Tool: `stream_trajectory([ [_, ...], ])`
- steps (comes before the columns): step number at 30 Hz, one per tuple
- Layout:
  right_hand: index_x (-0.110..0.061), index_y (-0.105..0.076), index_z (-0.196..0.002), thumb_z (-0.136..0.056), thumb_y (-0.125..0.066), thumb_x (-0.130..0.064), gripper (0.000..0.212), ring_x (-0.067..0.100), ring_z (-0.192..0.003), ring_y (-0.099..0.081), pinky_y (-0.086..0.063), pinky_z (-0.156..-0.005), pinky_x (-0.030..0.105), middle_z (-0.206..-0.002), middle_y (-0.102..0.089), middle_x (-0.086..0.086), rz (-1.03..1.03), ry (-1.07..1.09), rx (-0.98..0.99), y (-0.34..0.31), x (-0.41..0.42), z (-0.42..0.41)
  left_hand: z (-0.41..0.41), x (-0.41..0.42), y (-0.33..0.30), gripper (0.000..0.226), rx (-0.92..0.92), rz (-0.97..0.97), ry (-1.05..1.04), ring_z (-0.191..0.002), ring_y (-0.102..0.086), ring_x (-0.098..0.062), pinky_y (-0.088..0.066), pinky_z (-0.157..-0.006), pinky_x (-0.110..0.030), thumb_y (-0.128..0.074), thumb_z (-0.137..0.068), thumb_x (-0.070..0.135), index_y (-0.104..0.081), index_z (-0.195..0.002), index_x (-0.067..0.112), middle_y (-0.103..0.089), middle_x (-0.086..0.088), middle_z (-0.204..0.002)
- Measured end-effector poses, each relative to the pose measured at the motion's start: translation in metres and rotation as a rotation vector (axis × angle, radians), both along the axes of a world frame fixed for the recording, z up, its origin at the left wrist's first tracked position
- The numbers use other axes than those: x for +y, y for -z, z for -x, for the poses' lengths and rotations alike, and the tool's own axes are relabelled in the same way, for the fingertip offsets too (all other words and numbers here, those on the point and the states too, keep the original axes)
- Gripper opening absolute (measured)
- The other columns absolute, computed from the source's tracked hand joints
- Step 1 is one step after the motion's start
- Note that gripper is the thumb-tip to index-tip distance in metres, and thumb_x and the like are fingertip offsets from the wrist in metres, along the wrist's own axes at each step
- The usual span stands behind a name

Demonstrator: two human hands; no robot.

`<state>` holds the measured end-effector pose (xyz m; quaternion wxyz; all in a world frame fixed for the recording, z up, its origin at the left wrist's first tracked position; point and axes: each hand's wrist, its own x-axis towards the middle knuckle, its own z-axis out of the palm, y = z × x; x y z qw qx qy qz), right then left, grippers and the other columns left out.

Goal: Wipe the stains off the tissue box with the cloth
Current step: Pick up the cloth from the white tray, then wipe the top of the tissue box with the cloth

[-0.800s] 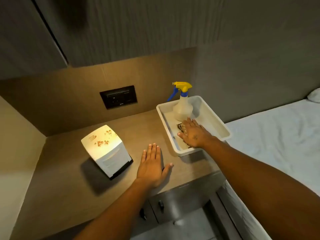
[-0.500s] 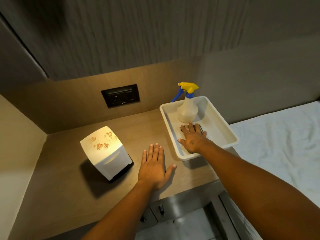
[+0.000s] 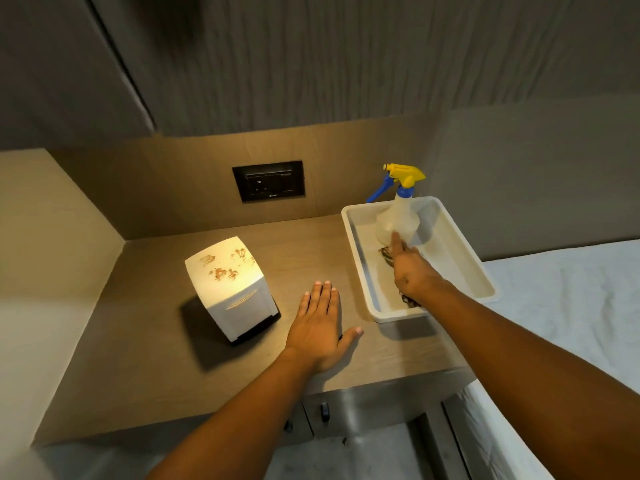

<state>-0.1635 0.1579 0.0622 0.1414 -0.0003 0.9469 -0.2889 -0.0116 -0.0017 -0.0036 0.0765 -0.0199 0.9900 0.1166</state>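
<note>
Head view is showing a wooden counter (image 3: pixel 156 368) bearing a white tray (image 3: pixel 460 258) and, well left, the stained tissue box (image 3: pixel 232 289). The left hand (image 3: pixel 320 329) is lying flat and empty. The right hand (image 3: pixel 410 270) is resting on the cloth (image 3: pixel 384 254) in the tray, perhaps gripping; fingertips are reaching the spray bottle (image 3: pixel 398 216).
</note>
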Motion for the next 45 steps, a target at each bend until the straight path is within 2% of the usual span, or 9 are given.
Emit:
stream_trajectory([
  [2, -0.025, -0.038, -0.139, -0.094, -0.038, -0.059, 0.057, 0.037, -0.100, -0.059, -0.046, -0.091, 0.051, -0.115, -0.060, 0.019, -0.002, -0.057, 0.038, -0.010, 0.005, -0.001, -0.001, -0.003, -0.008, 0.088, 0.016, -0.007, 0.004, -0.156, 0.021, -0.024, 0.015, -0.125, -0.041, -0.020, -0.103, 0.065, 0.006, -0.163, 0.008, 0.014, -0.012, -0.171],
  [5, -0.012, -0.021, -0.148, -0.094, -0.044, -0.009, 0.059, 0.043, -0.102, -0.058, -0.048, -0.084, 0.048, -0.120, -0.056, 0.028, -0.018, -0.236, 0.135, -0.028, 0.005, 0.002, -0.001, -0.009, -0.028, 0.082, 0.076, 0.000, -0.002, -0.154, 0.024, -0.024, 0.015, -0.124, -0.040, -0.024, -0.106, 0.058, 0.008, -0.163, 0.008, 0.016, -0.012, -0.171],
  [10, -0.023, -0.039, -0.125, -0.101, -0.036, -0.025, 0.024, 0.020, -0.085, -0.050, -0.040, -0.078, 0.035, -0.117, -0.059, 0.015, 0.054, -0.322, 0.143, -0.075, -0.021, -0.011, -0.010, -0.014, -0.075, 0.085, 0.260, 0.027, -0.002, -0.154, 0.025, -0.023, 0.010, -0.127, -0.042, -0.027, -0.105, 0.061, 0.007, -0.163, 0.010, 0.018, -0.010, -0.170],
  [16, -0.014, -0.025, -0.145, -0.101, -0.044, -0.017, 0.048, 0.030, -0.107, -0.055, -0.045, -0.082, 0.036, -0.136, -0.051, 0.021, 0.042, -0.587, 0.311, -0.116, -0.081, -0.049, -0.046, -0.042, -0.123, 0.089, 0.485, 0.137, -0.095, -0.158, 0.013, -0.027, 0.012, -0.123, -0.035, -0.035, -0.102, 0.062, -0.008, -0.164, 0.004, 0.003, -0.015, -0.172],
  [29, -0.017, -0.035, -0.136, -0.095, -0.053, -0.008, 0.046, 0.021, -0.092, -0.052, -0.046, -0.080, 0.034, -0.119, -0.059, 0.013, 0.122, -0.798, 0.328, -0.124, -0.182, -0.107, -0.106, -0.141, -0.113, 0.100, 0.393, 0.049, -0.402, -0.155, 0.023, -0.023, 0.014, -0.123, -0.036, -0.038, -0.099, 0.068, 0.009, -0.162, 0.008, 0.019, -0.010, -0.170],
  [35, -0.018, -0.038, -0.144, -0.100, -0.046, -0.027, 0.045, 0.030, -0.129, -0.047, -0.040, -0.100, 0.038, -0.145, -0.049, 0.012, 0.161, -0.726, 0.270, -0.093, -0.215, -0.117, -0.097, -0.173, -0.081, 0.120, 0.323, -0.190, -0.431, -0.155, 0.024, -0.021, 0.005, -0.128, -0.045, -0.050, -0.088, 0.078, 0.016, -0.161, 0.009, 0.020, -0.009, -0.170],
  [38, -0.027, -0.035, -0.148, -0.101, -0.037, -0.044, 0.051, 0.030, -0.147, -0.020, -0.023, -0.115, 0.047, -0.159, -0.027, 0.004, 0.137, -0.653, 0.259, -0.079, -0.223, -0.118, -0.090, -0.181, -0.062, 0.135, 0.301, -0.386, -0.429, -0.158, 0.011, -0.020, -0.008, -0.128, -0.047, -0.066, -0.076, 0.079, 0.017, -0.162, 0.015, 0.012, -0.006, -0.173],
  [42, -0.027, -0.039, -0.146, -0.100, -0.043, -0.039, 0.048, 0.028, -0.144, -0.029, -0.029, -0.115, 0.046, -0.158, -0.029, 0.001, 0.147, -0.610, 0.278, -0.073, -0.226, -0.114, -0.079, -0.186, -0.040, 0.143, 0.345, -0.574, -0.482, -0.144, -0.039, -0.022, -0.042, -0.115, -0.049, -0.082, -0.052, 0.080, -0.005, -0.161, 0.027, -0.033, -0.002, -0.161],
  [45, -0.023, -0.045, -0.143, -0.100, -0.047, -0.030, 0.044, 0.026, -0.139, -0.038, -0.032, -0.111, 0.040, -0.155, -0.035, 0.001, 0.150, -0.574, 0.288, -0.071, -0.229, -0.113, -0.072, -0.186, -0.026, 0.144, 0.356, -0.702, -0.510, -0.136, -0.046, -0.019, -0.048, -0.110, -0.049, -0.085, -0.042, 0.082, -0.013, -0.156, 0.030, -0.043, 0.000, -0.152],
])
